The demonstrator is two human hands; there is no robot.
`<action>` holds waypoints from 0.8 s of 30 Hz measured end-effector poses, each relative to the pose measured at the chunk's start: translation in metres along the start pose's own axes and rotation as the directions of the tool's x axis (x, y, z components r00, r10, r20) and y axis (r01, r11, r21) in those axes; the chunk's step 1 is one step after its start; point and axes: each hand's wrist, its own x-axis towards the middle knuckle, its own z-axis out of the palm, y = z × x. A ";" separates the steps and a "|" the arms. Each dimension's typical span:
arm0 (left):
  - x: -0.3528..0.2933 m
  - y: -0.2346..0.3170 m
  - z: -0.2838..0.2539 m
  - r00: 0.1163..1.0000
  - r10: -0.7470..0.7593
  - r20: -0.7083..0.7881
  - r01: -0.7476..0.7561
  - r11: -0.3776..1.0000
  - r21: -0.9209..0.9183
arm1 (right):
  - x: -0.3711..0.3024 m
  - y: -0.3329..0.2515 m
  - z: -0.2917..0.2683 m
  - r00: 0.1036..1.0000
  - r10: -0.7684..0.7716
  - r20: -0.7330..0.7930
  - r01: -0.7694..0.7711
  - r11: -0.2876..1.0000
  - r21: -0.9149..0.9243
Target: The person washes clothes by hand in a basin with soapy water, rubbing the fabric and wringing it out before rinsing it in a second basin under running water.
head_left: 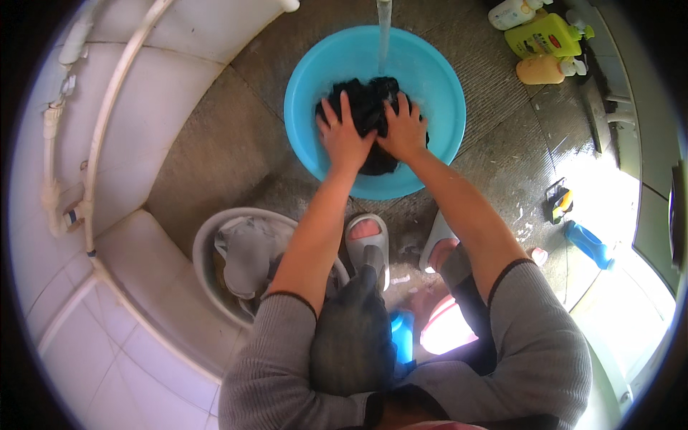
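Note:
A wet black cloth [369, 107] lies bunched in a light blue basin [303, 118] on the floor. My left hand [345, 140] presses on the cloth's left part with its fingers spread. On the right part, my right hand [405, 130] rests with its fingers apart, tips pointing away from me. The two thumbs nearly meet over the middle. From above, a stream of water [385, 39] falls into the basin behind the cloth. What kind of garment the black cloth is, I cannot tell.
A whitish tub [206, 240] with grey clothes [247, 258] stands at the left. Several pump bottles [545, 37] sit at the far right. A blue bottle [589, 244] lies on the right. White pipes [107, 122] run along the left wall. My slippers [382, 244] are below the basin.

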 end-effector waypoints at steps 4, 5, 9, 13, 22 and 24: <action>0.063 -0.013 0.001 0.894 -0.102 0.436 0.117 0.993 -0.009 | 0.053 0.018 -0.009 0.983 0.038 0.181 -0.102 0.929 0.355; 0.078 -0.013 -0.003 0.877 -0.117 0.466 0.147 0.989 -0.027 | 0.056 0.015 -0.017 0.987 0.045 0.155 -0.109 0.896 0.430; 0.076 0.008 -0.022 0.927 -0.076 0.368 0.110 0.991 -0.071 | 0.057 0.035 -0.051 0.997 0.031 0.077 -0.073 0.770 0.634; 0.016 0.022 -0.055 0.992 0.102 0.072 -0.105 0.993 0.046 | 0.030 0.040 -0.154 0.975 -0.082 -0.205 0.183 0.821 0.541; -0.014 0.006 -0.001 0.846 0.085 0.527 -0.223 0.953 0.204 | -0.002 -0.079 -0.529 -0.125 -0.566 -0.815 0.394 0.726 -0.564; -0.017 0.004 0.004 0.836 0.066 0.544 -0.218 0.951 0.220 | 0.016 -0.081 -0.550 0.053 -0.729 -0.683 0.213 0.676 -0.705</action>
